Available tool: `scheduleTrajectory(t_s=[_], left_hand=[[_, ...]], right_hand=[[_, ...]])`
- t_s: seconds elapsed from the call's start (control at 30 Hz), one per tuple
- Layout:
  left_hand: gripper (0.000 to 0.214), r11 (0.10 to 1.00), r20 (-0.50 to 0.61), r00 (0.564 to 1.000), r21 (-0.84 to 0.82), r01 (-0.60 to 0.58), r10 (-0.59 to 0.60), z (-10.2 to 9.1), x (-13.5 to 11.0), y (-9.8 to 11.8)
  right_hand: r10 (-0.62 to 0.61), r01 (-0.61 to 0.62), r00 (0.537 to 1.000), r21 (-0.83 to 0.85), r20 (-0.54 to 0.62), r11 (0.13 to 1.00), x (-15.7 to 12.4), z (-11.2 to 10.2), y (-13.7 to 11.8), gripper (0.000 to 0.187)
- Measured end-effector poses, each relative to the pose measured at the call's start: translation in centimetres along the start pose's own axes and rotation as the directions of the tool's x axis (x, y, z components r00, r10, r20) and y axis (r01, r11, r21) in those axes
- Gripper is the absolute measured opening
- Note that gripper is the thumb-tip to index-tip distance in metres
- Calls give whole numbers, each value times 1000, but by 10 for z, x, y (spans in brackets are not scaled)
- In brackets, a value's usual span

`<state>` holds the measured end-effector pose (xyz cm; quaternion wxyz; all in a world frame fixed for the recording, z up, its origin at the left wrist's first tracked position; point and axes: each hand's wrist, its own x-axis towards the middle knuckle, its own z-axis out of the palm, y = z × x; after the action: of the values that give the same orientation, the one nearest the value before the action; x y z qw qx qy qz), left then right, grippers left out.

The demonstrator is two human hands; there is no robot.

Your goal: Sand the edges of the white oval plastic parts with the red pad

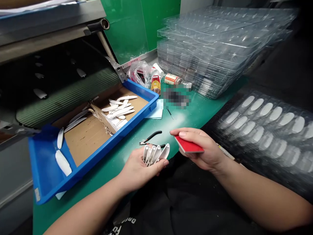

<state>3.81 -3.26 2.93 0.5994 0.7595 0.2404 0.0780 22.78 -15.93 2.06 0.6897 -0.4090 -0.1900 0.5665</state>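
From a blue plastic tray [44, 182] of white pieces, across the green mat [102, 163], the left hand [139, 171] clasps a fan of white moulded pieces [154, 155] just beside black-handled cutters [150, 138], while the right hand [202, 148] grips a red sanding block [188, 145], near a dark tray of white pieces [262, 122].
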Motion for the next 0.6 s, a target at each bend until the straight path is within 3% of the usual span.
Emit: scheduleTrajectory(t_s=[0.13,0.2,0.27,0.3,0.4,0.47,0.53,0.6], left_hand=[[23,965,36,967,73,-253,251,-1,-5,1],[16,892,31,905,155,-424,424,-3,-7,3],[14,823,37,849,226,-521,527,-5,-8,4],[15,799,51,831,247,-548,554,-6,-9,4],[20,727,119,784,309,-613,609,-9,-8,2],[23,664,156,744,358,-656,650,-10,-8,2],[22,619,182,726,412,-669,663,-11,-8,2],[21,594,212,723,445,-670,657,-13,-9,2]], right_hand=[[78,-61,994,-209,72,976,11,9,4,31],[15,-35,998,-371,-59,928,19,7,3,31],[-86,9,982,-419,-166,908,22,5,-1,31],[-85,18,985,-405,-148,914,22,4,-4,33],[58,-25,997,-458,59,889,18,3,-11,36],[33,-22,999,-593,8,805,18,3,-14,32],[-83,8,993,-657,-83,754,19,3,-16,29],[-44,36,999,-642,3,766,19,2,-17,33]])
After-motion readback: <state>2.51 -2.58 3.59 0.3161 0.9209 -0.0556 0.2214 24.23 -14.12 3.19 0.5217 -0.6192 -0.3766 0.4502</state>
